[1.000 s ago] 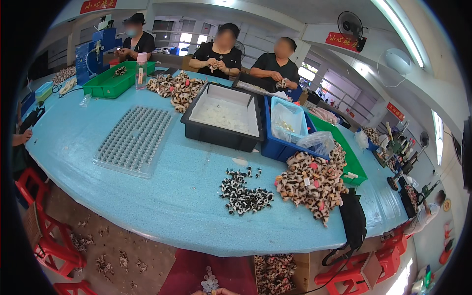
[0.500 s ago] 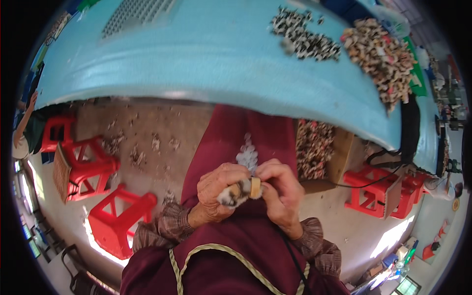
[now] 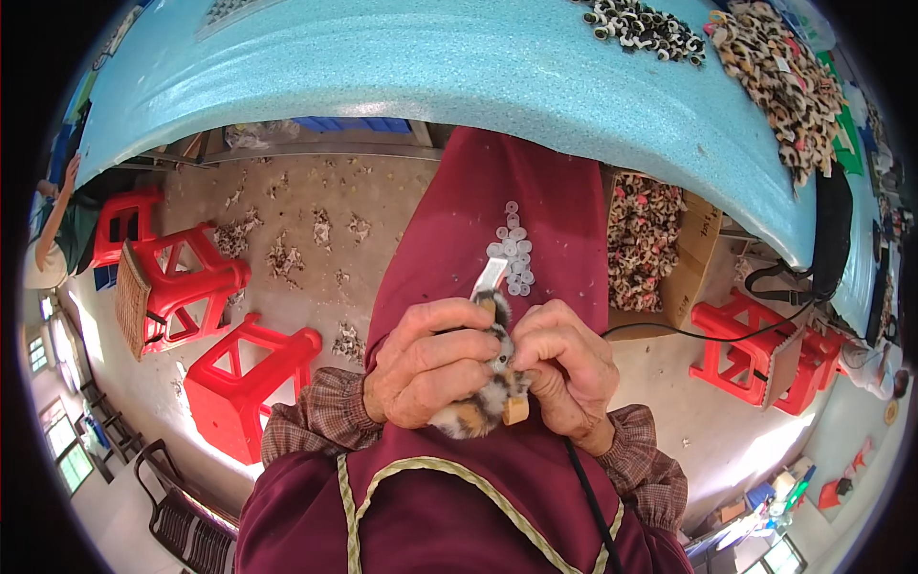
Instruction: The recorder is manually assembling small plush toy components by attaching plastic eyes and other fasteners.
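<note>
My left hand (image 3: 426, 368) is closed around a small fluffy plush piece (image 3: 475, 407) in white, black and orange-brown. The fingers of my right hand (image 3: 564, 368) pinch at the right side of the plush, next to a small dark round spot like a toy eye (image 3: 503, 358). What lies between those fingertips is hidden. From the plush's upper end juts a whitish flat strip (image 3: 490, 275), and a tan block-like bit (image 3: 516, 410) shows at its lower right. Just beyond my hands, small clear plastic washers (image 3: 514, 247) lie in a cluster on my maroon apron (image 3: 449, 230).
A blue-covered table (image 3: 430, 81) spans the far side, bearing black-and-white small parts (image 3: 645, 31) and a heap of patterned plush pieces (image 3: 779, 86). A cardboard box (image 3: 696, 251) of similar pieces stands right of my lap. Red stools (image 3: 229, 397) flank me; a black cable (image 3: 688, 338) runs right.
The plush has turned in my left hand, so its whitish strip now points away from me and the tan bit sits lower. The view has shifted, showing more of my lap.
</note>
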`<state>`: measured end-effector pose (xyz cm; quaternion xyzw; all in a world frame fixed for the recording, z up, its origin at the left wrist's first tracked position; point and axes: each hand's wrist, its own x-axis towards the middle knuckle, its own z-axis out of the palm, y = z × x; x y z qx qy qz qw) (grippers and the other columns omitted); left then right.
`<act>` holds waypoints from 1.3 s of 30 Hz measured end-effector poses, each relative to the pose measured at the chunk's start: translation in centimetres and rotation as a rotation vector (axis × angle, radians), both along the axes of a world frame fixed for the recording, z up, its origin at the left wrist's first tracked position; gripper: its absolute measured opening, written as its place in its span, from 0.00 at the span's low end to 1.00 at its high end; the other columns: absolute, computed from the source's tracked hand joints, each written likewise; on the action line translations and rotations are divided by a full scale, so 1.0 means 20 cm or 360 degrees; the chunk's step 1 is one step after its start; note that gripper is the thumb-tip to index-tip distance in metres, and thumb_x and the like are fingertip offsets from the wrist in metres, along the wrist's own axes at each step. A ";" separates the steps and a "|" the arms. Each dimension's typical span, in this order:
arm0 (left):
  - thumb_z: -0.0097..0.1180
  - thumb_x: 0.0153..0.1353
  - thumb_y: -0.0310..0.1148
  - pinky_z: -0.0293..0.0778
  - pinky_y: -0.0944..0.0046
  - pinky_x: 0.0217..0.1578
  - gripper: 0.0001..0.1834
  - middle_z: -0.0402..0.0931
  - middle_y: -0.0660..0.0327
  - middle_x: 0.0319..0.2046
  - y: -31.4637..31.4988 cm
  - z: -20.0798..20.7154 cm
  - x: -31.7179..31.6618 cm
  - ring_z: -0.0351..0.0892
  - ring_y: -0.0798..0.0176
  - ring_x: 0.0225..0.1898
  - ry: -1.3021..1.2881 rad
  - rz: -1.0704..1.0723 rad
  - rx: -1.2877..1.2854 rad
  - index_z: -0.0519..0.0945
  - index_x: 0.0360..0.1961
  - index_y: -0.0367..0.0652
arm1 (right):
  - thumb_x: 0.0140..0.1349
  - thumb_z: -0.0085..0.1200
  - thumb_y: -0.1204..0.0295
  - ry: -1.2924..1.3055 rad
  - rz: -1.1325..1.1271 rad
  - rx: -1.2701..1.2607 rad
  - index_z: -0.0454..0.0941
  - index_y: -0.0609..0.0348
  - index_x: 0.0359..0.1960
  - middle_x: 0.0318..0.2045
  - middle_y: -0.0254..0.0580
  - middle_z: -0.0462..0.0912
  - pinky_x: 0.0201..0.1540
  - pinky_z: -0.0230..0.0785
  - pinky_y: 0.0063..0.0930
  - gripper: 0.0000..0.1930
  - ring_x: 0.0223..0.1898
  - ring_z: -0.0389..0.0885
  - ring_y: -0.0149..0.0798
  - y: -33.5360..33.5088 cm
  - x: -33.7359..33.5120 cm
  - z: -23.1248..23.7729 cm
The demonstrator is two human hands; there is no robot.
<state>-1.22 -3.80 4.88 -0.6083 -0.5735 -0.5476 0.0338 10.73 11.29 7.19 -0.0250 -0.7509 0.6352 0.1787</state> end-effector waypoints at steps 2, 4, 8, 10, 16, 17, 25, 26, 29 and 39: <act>0.67 0.40 0.26 0.78 0.56 0.38 0.21 0.75 0.50 0.40 0.01 -0.01 0.02 0.78 0.46 0.41 -0.0039 -0.0005 -0.0012 0.73 0.37 0.35 | 0.58 0.55 0.76 -0.0058 -0.0002 -0.0035 0.73 0.59 0.33 0.29 0.42 0.74 0.32 0.68 0.27 0.04 0.29 0.74 0.38 -0.01 0.02 -0.01; 0.67 0.42 0.25 0.79 0.55 0.37 0.21 0.75 0.48 0.39 0.02 -0.02 0.04 0.79 0.44 0.39 -0.0237 -0.0044 -0.0035 0.71 0.37 0.35 | 0.58 0.55 0.76 -0.0117 -0.0006 -0.0071 0.72 0.59 0.33 0.29 0.41 0.74 0.32 0.68 0.27 0.05 0.29 0.73 0.38 -0.01 0.03 -0.02; 0.67 0.42 0.25 0.79 0.55 0.32 0.21 0.75 0.47 0.37 0.03 -0.05 0.07 0.80 0.46 0.34 -0.0466 -0.0180 0.0016 0.70 0.36 0.34 | 0.58 0.55 0.74 -0.0001 -0.0006 -0.0055 0.72 0.60 0.33 0.28 0.42 0.73 0.31 0.67 0.28 0.05 0.29 0.73 0.39 -0.01 0.03 -0.03; 0.68 0.40 0.27 0.78 0.56 0.28 0.22 0.74 0.46 0.35 0.04 -0.04 0.06 0.79 0.47 0.30 -0.0345 -0.0234 0.0127 0.70 0.35 0.33 | 0.59 0.54 0.74 0.0079 0.0000 -0.0038 0.72 0.60 0.33 0.28 0.42 0.73 0.31 0.67 0.28 0.05 0.29 0.73 0.40 -0.01 0.03 -0.03; 0.66 0.42 0.32 0.76 0.59 0.22 0.20 0.72 0.48 0.32 0.05 -0.01 0.03 0.78 0.52 0.28 -0.0134 -0.0247 0.0167 0.70 0.30 0.33 | 0.60 0.53 0.71 0.0138 -0.0004 -0.0053 0.71 0.60 0.32 0.28 0.42 0.72 0.31 0.67 0.30 0.07 0.28 0.72 0.41 -0.02 0.04 -0.05; 0.66 0.42 0.32 0.75 0.60 0.22 0.19 0.72 0.48 0.31 0.06 -0.01 0.04 0.78 0.52 0.27 -0.0083 -0.0205 0.0166 0.70 0.30 0.33 | 0.61 0.53 0.70 0.0095 0.0004 -0.0072 0.71 0.60 0.33 0.28 0.42 0.72 0.31 0.67 0.30 0.07 0.28 0.72 0.41 -0.02 0.05 -0.05; 0.66 0.42 0.30 0.78 0.58 0.30 0.16 0.74 0.50 0.35 0.01 -0.03 0.09 0.77 0.51 0.35 -0.0269 -0.0003 0.0049 0.75 0.30 0.33 | 0.63 0.52 0.62 -0.0152 0.0015 -0.0298 0.69 0.61 0.31 0.28 0.41 0.71 0.35 0.64 0.29 0.13 0.30 0.70 0.38 -0.04 0.08 -0.06; 0.66 0.41 0.29 0.79 0.56 0.34 0.16 0.73 0.52 0.37 0.00 -0.02 0.08 0.76 0.51 0.40 -0.0203 -0.0002 -0.0006 0.76 0.31 0.35 | 0.63 0.52 0.63 -0.0023 0.0029 -0.0200 0.70 0.60 0.31 0.29 0.41 0.71 0.35 0.65 0.31 0.13 0.31 0.70 0.39 -0.04 0.07 -0.06; 0.67 0.40 0.26 0.79 0.53 0.40 0.15 0.69 0.56 0.39 0.03 -0.03 0.06 0.69 0.51 0.47 -0.0226 -0.0048 0.0228 0.79 0.32 0.40 | 0.60 0.54 0.68 0.0168 0.0033 -0.0044 0.71 0.60 0.31 0.32 0.44 0.74 0.38 0.68 0.34 0.09 0.33 0.73 0.42 -0.01 0.05 -0.05; 0.66 0.43 0.29 0.79 0.50 0.42 0.14 0.66 0.57 0.38 0.00 -0.07 0.06 0.67 0.53 0.47 -0.0674 -0.0260 0.0183 0.78 0.33 0.41 | 0.49 0.60 0.79 0.0227 0.0136 -0.0221 0.74 0.63 0.27 0.30 0.44 0.77 0.32 0.71 0.32 0.06 0.30 0.77 0.44 0.00 0.02 -0.01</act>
